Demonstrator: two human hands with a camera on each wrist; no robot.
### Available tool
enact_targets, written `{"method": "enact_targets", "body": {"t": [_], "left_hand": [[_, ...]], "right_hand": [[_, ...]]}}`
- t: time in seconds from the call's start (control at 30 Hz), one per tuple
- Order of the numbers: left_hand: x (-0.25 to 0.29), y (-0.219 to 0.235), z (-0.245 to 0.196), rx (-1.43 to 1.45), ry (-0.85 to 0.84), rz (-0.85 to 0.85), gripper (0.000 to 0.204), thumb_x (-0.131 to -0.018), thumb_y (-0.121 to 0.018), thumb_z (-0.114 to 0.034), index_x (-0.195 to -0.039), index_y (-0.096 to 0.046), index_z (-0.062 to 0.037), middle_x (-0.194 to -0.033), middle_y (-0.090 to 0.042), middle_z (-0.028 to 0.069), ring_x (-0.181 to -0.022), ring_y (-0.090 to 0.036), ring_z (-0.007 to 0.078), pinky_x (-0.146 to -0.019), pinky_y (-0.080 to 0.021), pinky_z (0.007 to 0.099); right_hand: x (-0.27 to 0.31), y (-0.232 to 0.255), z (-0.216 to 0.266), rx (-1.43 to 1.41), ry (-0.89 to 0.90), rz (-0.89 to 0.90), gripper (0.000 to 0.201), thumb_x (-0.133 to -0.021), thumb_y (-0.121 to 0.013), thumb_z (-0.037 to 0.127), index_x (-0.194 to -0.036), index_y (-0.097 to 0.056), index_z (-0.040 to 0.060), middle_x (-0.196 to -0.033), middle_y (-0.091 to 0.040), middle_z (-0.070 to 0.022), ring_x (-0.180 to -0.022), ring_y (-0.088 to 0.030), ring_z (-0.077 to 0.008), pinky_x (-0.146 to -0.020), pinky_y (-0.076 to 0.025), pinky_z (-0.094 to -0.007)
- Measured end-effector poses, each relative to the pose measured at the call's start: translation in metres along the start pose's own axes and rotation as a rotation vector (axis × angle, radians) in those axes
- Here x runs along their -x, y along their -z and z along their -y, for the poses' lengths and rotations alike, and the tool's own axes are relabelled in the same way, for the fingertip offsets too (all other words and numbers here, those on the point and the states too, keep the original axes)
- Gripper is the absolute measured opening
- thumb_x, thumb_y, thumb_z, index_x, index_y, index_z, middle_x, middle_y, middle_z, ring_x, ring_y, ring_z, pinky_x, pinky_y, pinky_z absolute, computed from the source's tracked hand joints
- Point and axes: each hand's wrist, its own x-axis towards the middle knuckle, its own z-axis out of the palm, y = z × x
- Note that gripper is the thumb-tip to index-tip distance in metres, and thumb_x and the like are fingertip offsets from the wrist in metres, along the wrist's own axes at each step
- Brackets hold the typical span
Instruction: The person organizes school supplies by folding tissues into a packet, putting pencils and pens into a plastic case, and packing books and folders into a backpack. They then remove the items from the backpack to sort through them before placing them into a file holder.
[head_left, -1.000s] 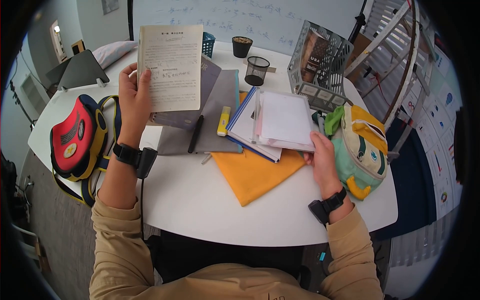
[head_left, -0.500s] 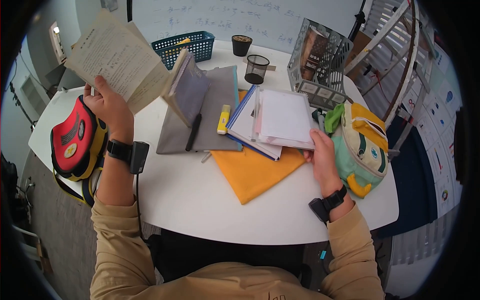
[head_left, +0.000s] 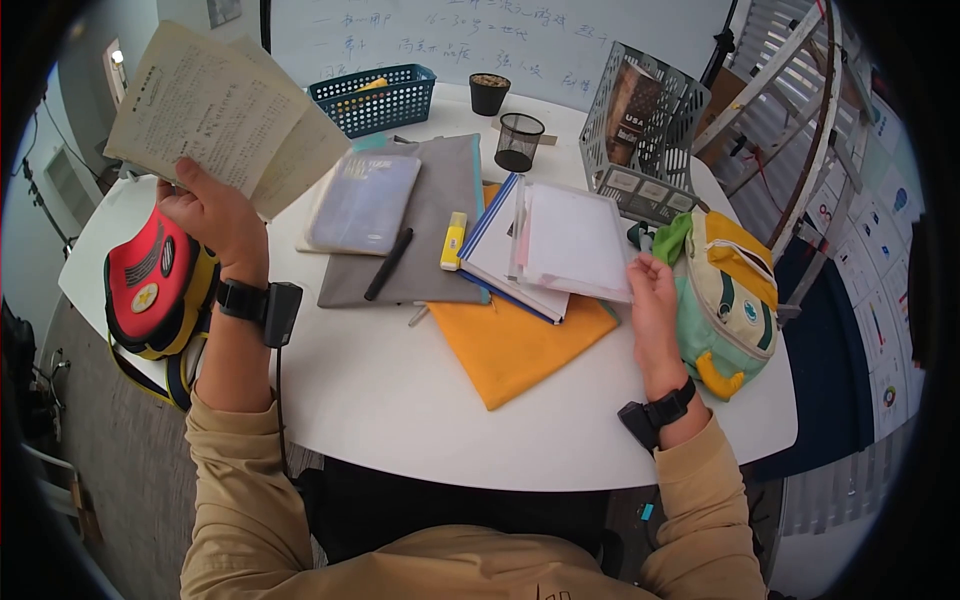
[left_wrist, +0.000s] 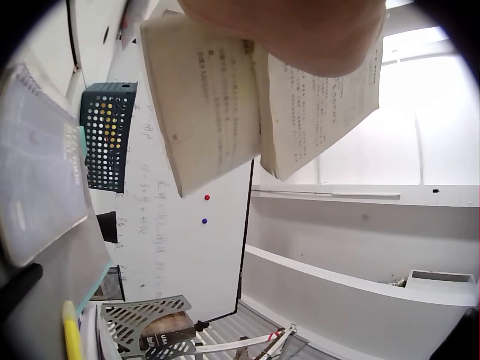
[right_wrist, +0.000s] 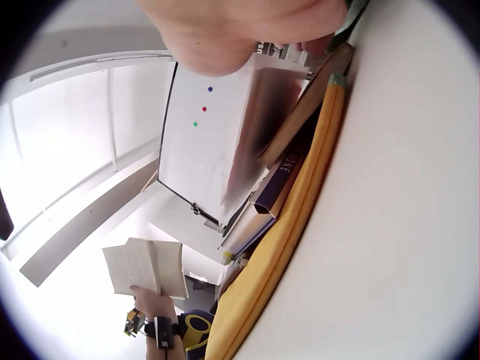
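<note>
My left hand (head_left: 225, 220) grips an open book (head_left: 195, 110) with printed pages, thumb over the lower edge, raised at the left of the table. On the table beside it lies a purple notebook (head_left: 365, 200) in a clear cover, partly over a grey pouch (head_left: 450, 180). A black marker (head_left: 388, 265) and a yellow highlighter (head_left: 453, 241) rest on the pouch. To the right, a translucent-covered notebook (head_left: 570, 235) tops a blue-edged book (head_left: 510, 270) and an orange pouch (head_left: 520, 345). My right hand (head_left: 655, 310) is at that notebook's right edge, fingers loosely bent.
A red child's bag (head_left: 155, 280) stands at the left, a green and cream backpack (head_left: 725, 300) at the right. Along the back are a teal basket (head_left: 375, 110), a small pot (head_left: 488, 95), a mesh pen cup (head_left: 518, 145) and a grey crate (head_left: 640, 130) with a brown packet inside.
My left hand has moved left with the book and tilted it. The purple notebook, half upright before, now lies flat. My right fingers have shifted up and eased off the translucent notebook's corner.
</note>
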Motion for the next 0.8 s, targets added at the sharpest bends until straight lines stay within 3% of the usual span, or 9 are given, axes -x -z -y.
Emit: {"method": "enact_targets", "body": {"t": [0.2, 0.27, 0.33, 0.4, 0.47, 0.53, 0.6, 0.7, 0.8], "left_hand": [[0.028, -0.016, -0.007, 0.328, 0.391, 0.181, 0.057, -0.121, -0.063, -0.033, -0.155, -0.042, 0.0069, -0.142, -0.070, 0.0185, -0.125, -0.071, 0.0212, -0.110, -0.058, 0.0361], [0.055, -0.006, -0.004, 0.077, 0.059, 0.532, 0.053, -0.120, -0.065, -0.030, -0.158, -0.046, 0.0018, -0.146, -0.069, 0.0150, -0.129, -0.070, 0.0221, -0.111, -0.058, 0.0378], [0.097, 0.011, 0.023, -0.019, 0.043, 0.763, 0.053, -0.117, -0.070, -0.022, -0.162, -0.048, -0.0041, -0.150, -0.067, 0.0113, -0.134, -0.068, 0.0225, -0.113, -0.058, 0.0395], [0.133, 0.019, 0.017, 0.398, 0.553, 0.807, 0.057, -0.113, -0.072, -0.010, -0.165, -0.048, -0.0078, -0.154, -0.063, 0.0088, -0.137, -0.066, 0.0219, -0.116, -0.057, 0.0404], [0.154, 0.011, -0.028, 0.590, 0.733, 0.896, 0.056, -0.115, -0.070, -0.011, -0.165, -0.046, -0.0061, -0.155, -0.062, 0.0098, -0.137, -0.066, 0.0198, -0.116, -0.058, 0.0388], [0.163, -0.006, -0.069, 0.428, 0.693, 0.976, 0.052, -0.120, -0.064, -0.019, -0.164, -0.041, -0.0026, -0.150, -0.064, 0.0121, -0.134, -0.066, 0.0165, -0.114, -0.059, 0.0355], [0.174, -0.032, -0.111, 0.491, 0.963, 0.873, 0.050, -0.123, -0.058, -0.022, -0.162, -0.037, 0.0002, -0.146, -0.066, 0.0137, -0.131, -0.066, 0.0135, -0.112, -0.058, 0.0321], [0.189, -0.031, -0.116, 0.360, 0.909, 0.972, 0.045, -0.124, -0.054, -0.019, -0.163, -0.037, -0.0037, -0.154, -0.061, 0.0142, -0.137, -0.063, 0.0131, -0.117, -0.055, 0.0324], [0.190, -0.030, -0.116, 0.324, 0.863, 1.097, 0.055, -0.125, -0.051, -0.020, -0.170, -0.023, -0.0031, -0.159, -0.056, 0.0165, -0.141, -0.061, 0.0155, -0.119, -0.053, 0.0333]], "right_hand": [[0.006, 0.003, 0.019, 0.108, 0.121, -0.006, 0.051, -0.113, -0.073, 0.034, -0.150, -0.061, 0.0017, -0.142, -0.066, -0.0098, -0.125, -0.060, -0.0180, -0.107, -0.051, -0.0339], [0.019, -0.005, 0.042, -0.052, 0.201, 0.129, 0.056, -0.113, -0.072, 0.040, -0.152, -0.058, 0.0014, -0.144, -0.066, -0.0112, -0.128, -0.061, -0.0198, -0.109, -0.051, -0.0344], [0.028, -0.010, 0.054, -0.173, 0.272, 0.305, 0.066, -0.113, -0.071, 0.048, -0.156, -0.055, 0.0008, -0.147, -0.066, -0.0125, -0.133, -0.062, -0.0209, -0.112, -0.050, -0.0347], [0.035, -0.012, 0.057, -0.258, 0.332, 0.529, 0.079, -0.112, -0.071, 0.058, -0.161, -0.050, -0.0001, -0.151, -0.065, -0.0136, -0.138, -0.063, -0.0214, -0.115, -0.049, -0.0349], [0.048, -0.015, 0.070, -0.334, 0.222, 0.753, 0.095, -0.108, -0.071, 0.068, -0.167, -0.043, -0.0013, -0.156, -0.064, -0.0142, -0.143, -0.062, -0.0224, -0.118, -0.049, -0.0360], [0.060, -0.020, 0.071, -0.391, 0.105, 0.937, 0.110, -0.104, -0.070, 0.077, -0.173, -0.035, -0.0013, -0.162, -0.060, -0.0142, -0.148, -0.060, -0.0228, -0.121, -0.048, -0.0372], [0.070, -0.026, 0.064, -0.431, -0.008, 1.080, 0.123, -0.100, -0.070, 0.085, -0.178, -0.027, -0.0004, -0.169, -0.054, -0.0135, -0.155, -0.055, -0.0227, -0.123, -0.048, -0.0384], [0.086, -0.029, 0.061, -0.467, -0.125, 0.988, 0.128, -0.099, -0.067, 0.087, -0.183, -0.018, 0.0029, -0.177, -0.045, -0.0119, -0.160, -0.049, -0.0228, -0.126, -0.046, -0.0393], [0.078, -0.025, 0.055, -0.500, -0.188, 1.006, 0.126, -0.101, -0.064, 0.087, -0.184, -0.014, 0.0059, -0.179, -0.040, -0.0105, -0.163, -0.044, -0.0201, -0.128, -0.044, -0.0402]]}}
